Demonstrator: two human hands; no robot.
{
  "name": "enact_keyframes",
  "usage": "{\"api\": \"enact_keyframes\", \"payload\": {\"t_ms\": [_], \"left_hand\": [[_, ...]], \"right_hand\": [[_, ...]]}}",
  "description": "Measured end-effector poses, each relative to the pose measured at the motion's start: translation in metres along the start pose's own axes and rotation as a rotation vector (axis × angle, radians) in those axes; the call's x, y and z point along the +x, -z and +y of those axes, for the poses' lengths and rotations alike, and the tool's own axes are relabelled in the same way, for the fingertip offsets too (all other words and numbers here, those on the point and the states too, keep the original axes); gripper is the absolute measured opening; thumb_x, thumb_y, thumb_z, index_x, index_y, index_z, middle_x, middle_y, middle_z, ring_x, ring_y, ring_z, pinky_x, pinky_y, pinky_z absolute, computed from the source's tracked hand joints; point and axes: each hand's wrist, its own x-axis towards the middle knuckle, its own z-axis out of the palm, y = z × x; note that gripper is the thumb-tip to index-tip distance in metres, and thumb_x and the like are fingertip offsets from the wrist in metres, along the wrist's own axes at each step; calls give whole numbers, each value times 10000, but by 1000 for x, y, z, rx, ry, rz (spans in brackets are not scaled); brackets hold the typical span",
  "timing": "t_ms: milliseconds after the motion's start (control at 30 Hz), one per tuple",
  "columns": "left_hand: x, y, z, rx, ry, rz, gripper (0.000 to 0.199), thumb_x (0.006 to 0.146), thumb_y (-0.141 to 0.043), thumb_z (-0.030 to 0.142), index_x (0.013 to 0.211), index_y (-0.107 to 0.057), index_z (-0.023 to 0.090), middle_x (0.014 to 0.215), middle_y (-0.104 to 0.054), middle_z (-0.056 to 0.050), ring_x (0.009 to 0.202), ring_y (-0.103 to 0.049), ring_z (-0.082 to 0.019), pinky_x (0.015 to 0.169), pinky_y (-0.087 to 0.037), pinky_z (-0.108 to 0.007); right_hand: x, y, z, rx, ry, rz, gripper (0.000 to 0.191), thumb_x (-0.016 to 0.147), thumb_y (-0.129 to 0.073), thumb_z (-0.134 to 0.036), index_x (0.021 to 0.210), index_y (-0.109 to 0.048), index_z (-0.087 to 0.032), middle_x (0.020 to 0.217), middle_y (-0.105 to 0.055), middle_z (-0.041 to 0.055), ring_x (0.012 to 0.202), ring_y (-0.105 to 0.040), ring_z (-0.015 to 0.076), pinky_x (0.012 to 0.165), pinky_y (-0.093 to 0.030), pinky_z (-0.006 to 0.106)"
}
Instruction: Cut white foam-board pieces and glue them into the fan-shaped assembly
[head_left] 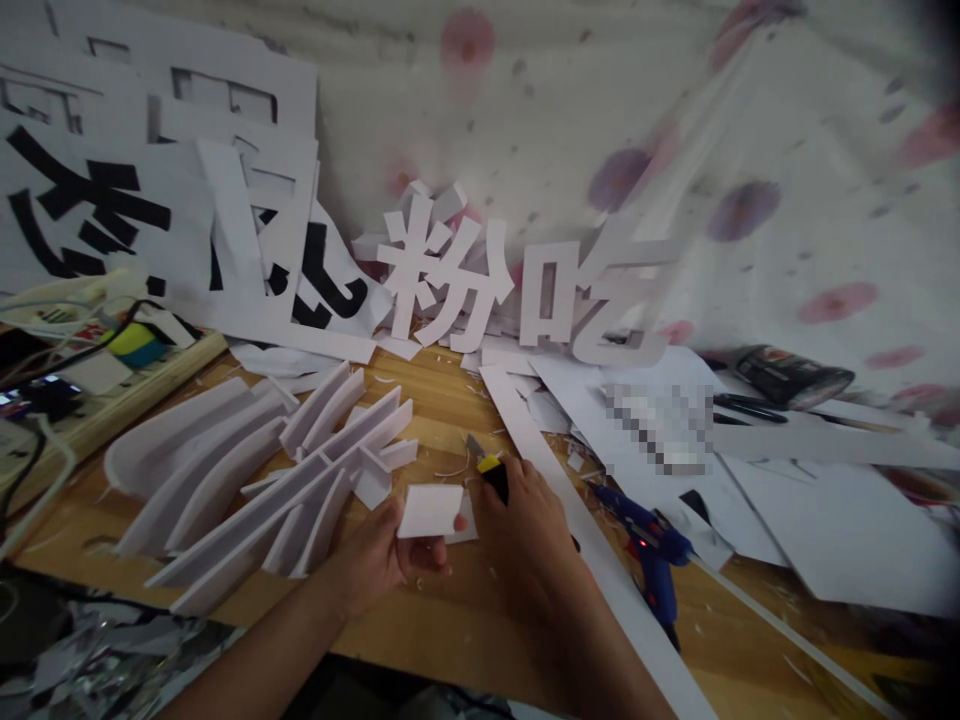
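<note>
My left hand (382, 548) is closed on a small white foam board piece (431, 510), holding it flat side up above the wooden table. In my right hand (529, 510) is a yellow and black utility knife (493, 474), its blade pointing up and left, away from me. A hollow white foam character (330, 460) with raised side walls lies left of my hands. A long white strip (592, 540) runs along the table to the right of my right hand. Under the held piece, another small white scrap partly shows.
A blue glue gun (649, 540) with a white glue stick lies at the right, its red light on. White cut-out characters (446, 270) stand at the back. Cables and a power strip (150, 385) are at left; sheets (832, 530) and a dark can (793, 377) at right.
</note>
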Motion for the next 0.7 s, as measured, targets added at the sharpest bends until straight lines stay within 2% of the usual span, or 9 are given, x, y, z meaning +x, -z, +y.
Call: {"api": "enact_keyframes", "payload": {"t_ms": [100, 200, 300, 433, 567, 700], "left_hand": [[1, 4, -1, -56, 57, -2, 535, 667, -670, 613, 982, -689, 181, 812, -712, -63, 482, -526, -63, 483, -524, -199], [3, 7, -2, -57, 98, 8, 569, 664, -658, 633, 990, -678, 167, 822, -708, -66, 464, -495, -55, 459, -520, -192], [4, 9, -4, -51, 91, 25, 573, 675, -636, 648, 993, -669, 172, 802, -701, -56, 453, -485, -56, 444, -510, -187], [6, 11, -8, -58, 81, 92, 529, 679, -642, 637, 930, -672, 173, 744, -684, -38, 455, -496, -66, 446, -501, -190], [7, 9, -7, -77, 64, 115, 496, 641, -694, 610, 853, -664, 163, 633, -643, -3, 446, -511, -71, 431, -493, -180], [8, 5, -7, -56, 85, 98, 508, 678, -653, 622, 900, -644, 165, 668, -651, -5, 428, -507, -73, 426, -509, -213]], "right_hand": [[2, 5, 3, 68, 56, 41, 209, 815, -540, -239, 1004, -604, -174, 938, -636, 116, 870, -570, 248, 736, -411, 340], [2, 19, 2, 350, 141, 58, 184, 879, -473, -239, 958, -634, -196, 969, -641, 93, 914, -575, 226, 799, -436, 344], [-2, 33, -9, 659, 246, -16, 204, 911, -454, -287, 969, -635, -214, 951, -659, 58, 892, -602, 181, 792, -465, 304], [-9, 38, -26, 793, 347, -131, 222, 875, -546, -290, 1074, -618, -222, 978, -665, 44, 882, -612, 163, 778, -477, 291], [-10, 31, -32, 829, 317, -182, 154, 853, -570, -253, 986, -641, -224, 906, -662, 28, 851, -607, 159, 759, -472, 285], [-9, 28, -30, 936, 223, -265, 97, 855, -553, -281, 858, -610, -202, 764, -622, 1, 711, -598, 137, 662, -470, 256]]}}
